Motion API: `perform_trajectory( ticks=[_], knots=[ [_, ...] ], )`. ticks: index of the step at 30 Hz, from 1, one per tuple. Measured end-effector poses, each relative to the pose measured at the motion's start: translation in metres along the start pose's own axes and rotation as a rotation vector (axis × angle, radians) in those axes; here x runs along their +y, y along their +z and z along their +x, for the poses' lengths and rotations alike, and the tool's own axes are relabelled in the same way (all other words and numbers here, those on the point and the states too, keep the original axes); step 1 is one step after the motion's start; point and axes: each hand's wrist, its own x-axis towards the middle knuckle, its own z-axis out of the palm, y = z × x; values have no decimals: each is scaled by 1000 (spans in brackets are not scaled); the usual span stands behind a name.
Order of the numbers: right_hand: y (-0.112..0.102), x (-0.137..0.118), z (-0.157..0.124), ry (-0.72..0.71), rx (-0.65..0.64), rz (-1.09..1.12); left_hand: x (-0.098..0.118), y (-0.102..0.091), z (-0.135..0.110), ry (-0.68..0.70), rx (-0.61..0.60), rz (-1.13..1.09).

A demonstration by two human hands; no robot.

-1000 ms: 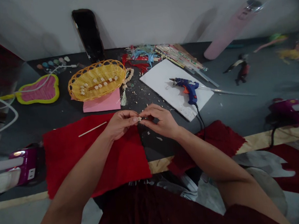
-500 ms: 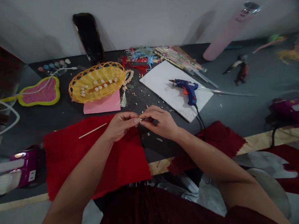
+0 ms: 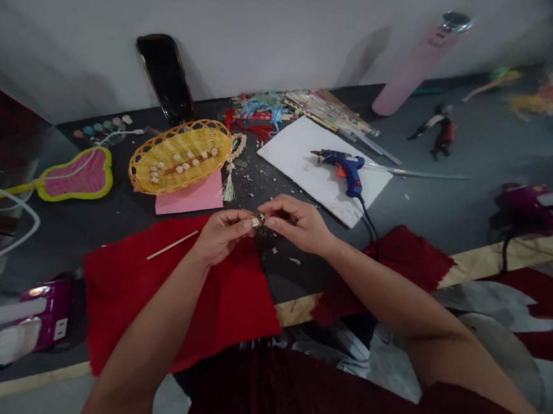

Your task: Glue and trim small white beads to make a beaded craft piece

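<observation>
My left hand pinches a small cream-coloured piece between thumb and forefinger. Close against it, my right hand has its thumb and fingertips drawn together; what lies between them is too small to name. Both hands are above the edge of a red cloth, on which a thin pale stick lies beside my left wrist. Farther back, a yellow woven basket holds several small cream-coloured pieces like the one in my fingers. It rests partly on a pink pad.
A blue glue gun lies on a white board, its cord running toward me. Crumbs litter the dark table. Behind stand a phone and a pink bottle. Purple devices sit at left and right.
My right fingertips have drawn slightly away from the left ones, so more of the cream-coloured piece shows. The view has tilted up a little.
</observation>
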Motion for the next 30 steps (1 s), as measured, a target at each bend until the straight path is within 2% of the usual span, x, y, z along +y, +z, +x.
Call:
perform_trajectory(
  ticks=[2,5,12,25,30],
  knots=[
    [1,1,0,73,-35,121,1,0,0,-2,-14,9],
    [3,2,0,112,-77,210,2,1,0,-14,-35,38],
    [2,2,1,91,-78,172,3,2,0,-35,-56,100],
    [-1,2,1,134,-176,194,1,-2,0,-54,-106,187],
    [-3,4,1,147,-213,244,2,-1,0,-71,-98,143]
  ],
)
